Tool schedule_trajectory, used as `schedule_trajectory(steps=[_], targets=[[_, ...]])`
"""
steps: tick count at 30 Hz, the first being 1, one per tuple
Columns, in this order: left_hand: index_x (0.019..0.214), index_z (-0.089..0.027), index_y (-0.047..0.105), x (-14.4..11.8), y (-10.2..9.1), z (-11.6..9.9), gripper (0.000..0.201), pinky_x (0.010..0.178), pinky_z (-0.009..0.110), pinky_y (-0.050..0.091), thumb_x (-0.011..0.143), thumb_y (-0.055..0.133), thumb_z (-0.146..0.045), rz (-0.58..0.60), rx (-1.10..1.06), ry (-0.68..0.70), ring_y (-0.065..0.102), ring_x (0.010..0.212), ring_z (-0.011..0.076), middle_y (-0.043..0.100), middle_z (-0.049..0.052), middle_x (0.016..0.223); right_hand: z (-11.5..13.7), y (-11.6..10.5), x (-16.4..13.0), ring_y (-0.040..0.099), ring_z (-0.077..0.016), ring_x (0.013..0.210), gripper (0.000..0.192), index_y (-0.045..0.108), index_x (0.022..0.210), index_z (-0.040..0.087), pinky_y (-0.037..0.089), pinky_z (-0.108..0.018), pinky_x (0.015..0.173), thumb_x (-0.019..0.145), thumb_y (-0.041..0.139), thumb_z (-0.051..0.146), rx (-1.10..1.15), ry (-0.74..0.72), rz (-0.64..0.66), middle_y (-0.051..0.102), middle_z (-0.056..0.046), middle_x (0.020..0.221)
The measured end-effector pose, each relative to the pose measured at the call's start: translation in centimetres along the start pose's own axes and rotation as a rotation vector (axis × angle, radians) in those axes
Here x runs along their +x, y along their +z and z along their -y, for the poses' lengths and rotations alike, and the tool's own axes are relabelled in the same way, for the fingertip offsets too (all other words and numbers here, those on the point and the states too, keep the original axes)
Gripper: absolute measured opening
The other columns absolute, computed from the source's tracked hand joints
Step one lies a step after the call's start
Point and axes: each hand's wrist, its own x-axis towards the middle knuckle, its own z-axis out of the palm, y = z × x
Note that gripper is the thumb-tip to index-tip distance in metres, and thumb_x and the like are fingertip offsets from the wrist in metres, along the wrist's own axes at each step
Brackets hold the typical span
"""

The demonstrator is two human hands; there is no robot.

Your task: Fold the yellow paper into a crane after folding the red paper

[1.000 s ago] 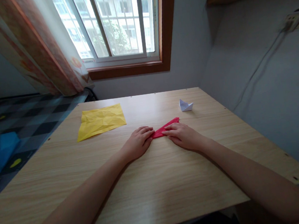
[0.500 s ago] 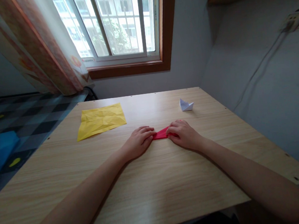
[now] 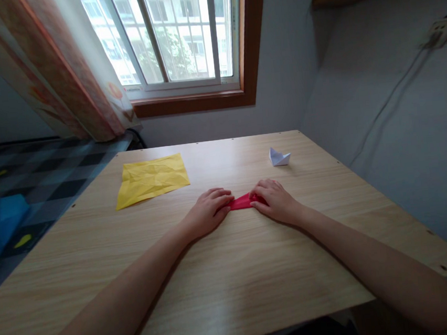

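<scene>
A folded piece of red paper (image 3: 241, 202) lies on the wooden table between my two hands, and its visible part is a narrow wedge. My left hand (image 3: 211, 211) is closed on the paper's left end, thumb and fingers pinching it. At the right end, my right hand (image 3: 273, 199) has its fingers curled over the paper, with the thumb at the near edge. Both ends of the paper are hidden under my fingers. Beyond my right hand stands a small white paper boat (image 3: 279, 157). A creased yellow sheet (image 3: 152, 178) rests beyond my left hand.
The light wooden table (image 3: 219, 289) reaches toward a wall with a window (image 3: 179, 35). Left of it is a surface with a checked cover (image 3: 62, 175), where a blue sheet (image 3: 1, 223) lies. A cable (image 3: 387, 104) runs down the right wall.
Both hands stay on the red paper in nearly the same place. The right fingers have shifted slightly on it, and the paper's upper edge looks a little lower. The view moved very slightly.
</scene>
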Motion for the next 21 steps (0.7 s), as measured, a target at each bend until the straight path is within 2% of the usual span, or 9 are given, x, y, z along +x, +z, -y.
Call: schedule_trajectory(steps=[14,21], targets=[[0.119,-0.020,0.069,-0.04,0.07,0.09,0.031,0.109,0.042,0.043,0.096,0.048,-0.024,-0.014,0.011,0.016,0.053,0.124,0.0242,0.065,0.008,0.128,0.02,-0.08,0.04,0.054,-0.0240,0.101,0.008,0.062,0.093,0.018,0.040,-0.038,0.093,0.087,0.064,0.024,0.049,0.001,-0.001,0.063,-0.008,0.101],[0.116,-0.021,0.070,-0.01,0.12,0.18,0.029,0.108,0.042,0.045,0.096,0.050,-0.024,-0.030,-0.004,0.018,0.055,0.121,0.0236,0.067,0.007,0.126,-0.19,-0.27,0.01,0.053,-0.0245,0.110,0.012,0.062,0.097,0.019,0.038,-0.039,0.097,0.089,0.063,0.027,0.060,-0.017,0.033,0.063,-0.009,0.115]])
